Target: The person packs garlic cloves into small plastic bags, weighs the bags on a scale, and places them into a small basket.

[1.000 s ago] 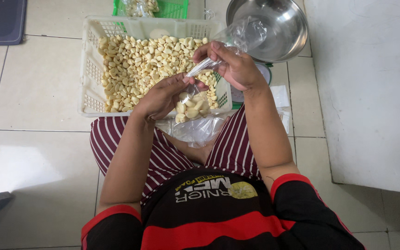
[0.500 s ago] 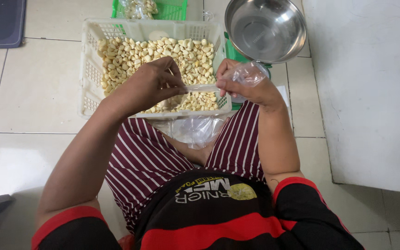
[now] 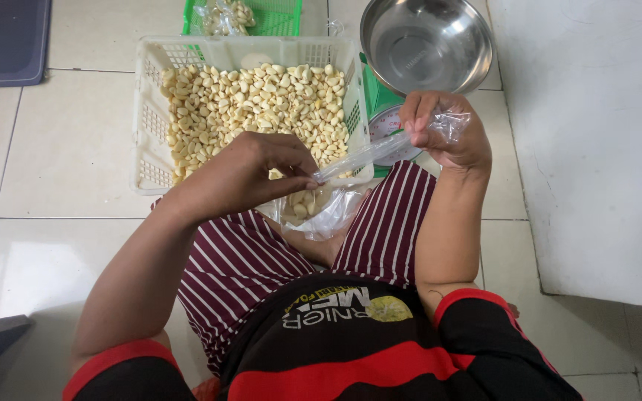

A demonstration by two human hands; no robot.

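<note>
Here we look down on a seated person twisting shut a clear plastic bag (image 3: 313,212) of peeled garlic cloves that hangs over the striped lap. Our left hand (image 3: 250,174) is closed narrow, thumb and fingertips pinching the twisted neck just above the filled part, which we judge keeps the cloves from spilling. Our right hand (image 3: 443,130), at about two o'clock from the left, is curled tight round the crumpled free end, so the neck of the bag (image 3: 362,154) runs taut between the two hands, held that way, it seems, so it can be wound or knotted.

At twelve o'clock from the bag sits a white plastic basket (image 3: 146,141) heaped with more peeled cloves (image 3: 254,104), near the hands. Beyond it at twelve is a green basket (image 3: 291,15) holding a filled bag. At one o'clock a steel bowl (image 3: 425,41) rests on a green dial scale (image 3: 384,119).

The floor (image 3: 68,148) is pale glossy tile with dark grout. A white wall or panel (image 3: 596,148) rises at three o'clock, and a dark mat (image 3: 5,41) lies at ten.
</note>
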